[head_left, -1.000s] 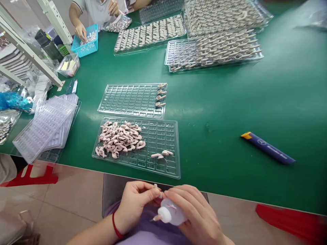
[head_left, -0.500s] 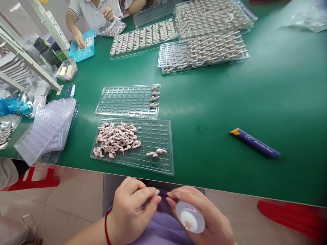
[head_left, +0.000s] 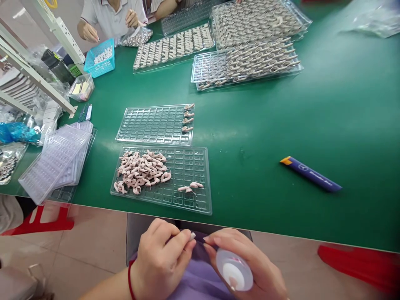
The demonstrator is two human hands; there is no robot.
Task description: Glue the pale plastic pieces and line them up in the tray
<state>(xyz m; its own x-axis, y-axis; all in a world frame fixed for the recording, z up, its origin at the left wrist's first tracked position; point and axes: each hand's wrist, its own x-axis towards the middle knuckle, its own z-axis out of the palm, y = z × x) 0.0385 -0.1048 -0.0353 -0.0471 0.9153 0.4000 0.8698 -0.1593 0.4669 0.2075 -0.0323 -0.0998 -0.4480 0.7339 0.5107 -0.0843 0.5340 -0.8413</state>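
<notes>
Pink and small, a plastic piece (head_left: 192, 236) sits pinched between the thumb and fingertips of the left hand (head_left: 162, 260), down in the lap below the table edge. The right hand (head_left: 246, 266) is wrapped around a white squeeze bottle (head_left: 234, 270), its round end facing the camera – fingers closed on it, fingertips nearly meeting those of the left hand.

Just ahead of both hands, on the green table (head_left: 265, 137), lies a clear tray (head_left: 187, 200) with a heap of pink pieces (head_left: 140, 171) at its left and two loose pieces (head_left: 190, 187) nearer the middle. Beyond it lies a second clear tray (head_left: 150, 125), four pieces (head_left: 188, 118) lined up at its right edge. Well off to the right of the right hand lies a blue pen-like stick (head_left: 311, 174). To the left of the left hand – a stack of empty trays (head_left: 54, 160). Far across the table a co-worker's hand (head_left: 89, 32) hovers by a blue basket (head_left: 100, 58).
</notes>
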